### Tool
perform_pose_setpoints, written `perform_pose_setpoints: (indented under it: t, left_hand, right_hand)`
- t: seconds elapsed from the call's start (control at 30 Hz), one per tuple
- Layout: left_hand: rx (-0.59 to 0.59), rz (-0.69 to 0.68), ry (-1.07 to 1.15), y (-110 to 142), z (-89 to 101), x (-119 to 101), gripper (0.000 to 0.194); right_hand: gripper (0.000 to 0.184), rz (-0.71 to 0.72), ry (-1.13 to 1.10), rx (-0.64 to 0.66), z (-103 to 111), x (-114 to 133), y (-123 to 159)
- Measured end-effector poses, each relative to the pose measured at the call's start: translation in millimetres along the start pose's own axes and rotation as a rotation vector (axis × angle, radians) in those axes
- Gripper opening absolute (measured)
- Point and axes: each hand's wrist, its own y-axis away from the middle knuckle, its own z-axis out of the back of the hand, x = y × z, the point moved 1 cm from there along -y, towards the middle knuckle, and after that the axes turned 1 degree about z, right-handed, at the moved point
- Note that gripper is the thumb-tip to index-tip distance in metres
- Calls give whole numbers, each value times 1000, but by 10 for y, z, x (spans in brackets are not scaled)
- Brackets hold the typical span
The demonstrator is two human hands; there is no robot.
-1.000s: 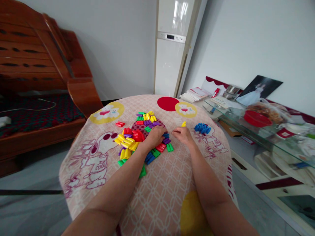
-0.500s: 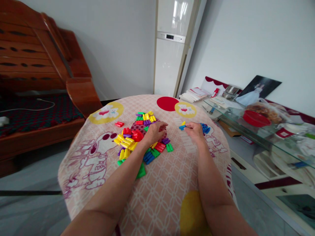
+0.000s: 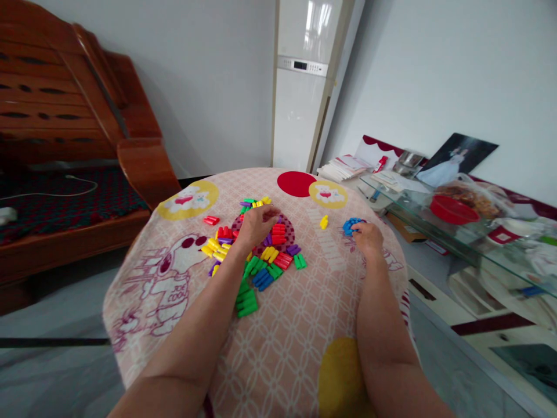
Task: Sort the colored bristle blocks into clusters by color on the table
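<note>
A heap of coloured plastic blocks [image 3: 273, 256], red, yellow, green, blue and purple, lies mid-table on a pink cartoon-print cloth [image 3: 282, 331]. My left hand [image 3: 256, 224] lies over the far part of the heap, fingers stretched across the blocks. To the right is a small group of blue blocks [image 3: 348, 225]. My right hand [image 3: 369, 237] rests at it, fingers curled on a blue block. A single yellow block [image 3: 324, 222] lies between the hands. A lone red block [image 3: 212, 220] sits left of the heap, and green blocks [image 3: 246, 302] lie nearest me.
A wooden bench [image 3: 87, 133] stands at the left and a tall white appliance [image 3: 302, 87] against the back wall. On the right is a glass-topped unit [image 3: 439, 232] with a red bowl [image 3: 455, 210], papers [image 3: 346, 167] and a leaning photo [image 3: 459, 157].
My right hand carried a blue block from the middle rightwards to the blue group. My left hand lifted off the heap's right side and moved up and left across it.
</note>
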Motion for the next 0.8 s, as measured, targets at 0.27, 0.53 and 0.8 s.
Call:
perform_pose_setpoints:
  t: [0.27, 0.53, 0.8]
  left_hand:
    - [-170, 102, 31, -35, 498, 104, 34]
    - [28, 316, -251, 125, 1086, 588, 18]
    - [495, 295, -442, 190, 1205, 635, 73]
  right_hand:
    - [25, -40, 4, -35, 45, 67, 3]
    - [31, 13, -300, 18, 26, 455, 33]
    - [29, 91, -589, 345, -126, 883, 174]
